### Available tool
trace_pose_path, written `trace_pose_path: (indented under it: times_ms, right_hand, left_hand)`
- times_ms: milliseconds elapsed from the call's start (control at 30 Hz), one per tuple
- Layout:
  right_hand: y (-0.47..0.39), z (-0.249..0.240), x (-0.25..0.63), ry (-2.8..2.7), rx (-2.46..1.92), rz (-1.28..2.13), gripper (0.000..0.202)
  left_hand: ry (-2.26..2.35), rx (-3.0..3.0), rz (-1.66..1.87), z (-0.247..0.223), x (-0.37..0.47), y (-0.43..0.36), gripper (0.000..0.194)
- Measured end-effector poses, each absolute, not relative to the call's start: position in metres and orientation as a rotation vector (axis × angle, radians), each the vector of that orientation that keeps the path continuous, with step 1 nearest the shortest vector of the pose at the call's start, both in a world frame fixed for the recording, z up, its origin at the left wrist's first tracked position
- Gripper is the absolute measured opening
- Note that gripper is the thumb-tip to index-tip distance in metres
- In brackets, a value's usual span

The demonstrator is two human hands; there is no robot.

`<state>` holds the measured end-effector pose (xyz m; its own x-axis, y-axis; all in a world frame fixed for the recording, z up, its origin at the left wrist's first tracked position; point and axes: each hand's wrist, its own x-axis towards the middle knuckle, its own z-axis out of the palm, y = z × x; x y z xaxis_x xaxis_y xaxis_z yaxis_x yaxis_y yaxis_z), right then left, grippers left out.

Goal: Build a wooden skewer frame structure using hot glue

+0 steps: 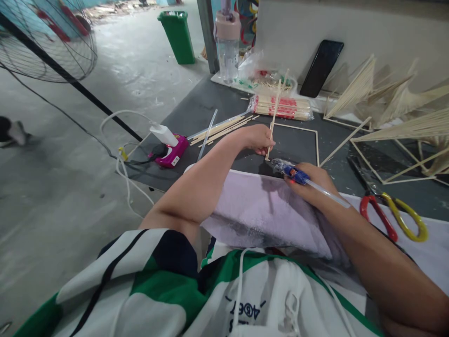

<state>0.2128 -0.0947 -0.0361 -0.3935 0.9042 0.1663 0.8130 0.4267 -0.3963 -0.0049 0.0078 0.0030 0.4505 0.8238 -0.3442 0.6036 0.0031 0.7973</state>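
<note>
Grey table (196, 103), square stick frame (294, 127) lying flat on it before the person. Blue glue gun (296, 174) gripped in right hand (314, 177), tip near the frame's near-left corner. Left hand (257, 139) pinches a thin stick (275, 110) raised at that corner; whether it touches, hard to tell.

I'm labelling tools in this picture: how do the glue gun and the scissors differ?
Hold: the glue gun is in the right hand, while the scissors lie with no hand on them.
Colour: the glue gun's body is blue; the scissors have one red handle and one yellow.
Shape: the glue gun has a clear rod sticking out; the scissors have two looped handles.
Both are hand tools.
</note>
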Motion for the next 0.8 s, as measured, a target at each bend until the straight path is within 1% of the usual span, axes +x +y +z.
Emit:
trace_pose_path:
  times_ms: [133, 333, 567, 800]
  right_hand:
    - [-0.0946, -0.032, 0.2085, -2.359, -1.56, 0.373, 0.02]
    - [-0.0939, -0.0308, 0.2048, -2.396, -1.62, 0.289, 0.023]
    - [-0.0929, -0.0327, 0.203, -2.416, -1.642, 0.234, 0.028]
    - [-0.0956, -0.028, 0.2024, -2.4, -1.67, 0.26, 0.024]
  left_hand:
    - [1.207, 1.674, 0.316, -0.0024, -0.0061, 0.0111, 0.026]
    - [1.204, 1.663, 0.325, -0.0018, -0.0066, 0.0109, 0.026]
    - [1.223, 1.64, 0.314, -0.001, -0.006, 0.0114, 0.03]
    - [1.175, 1.639, 0.36, -0.0059, -0.0082, 0.0135, 0.024]
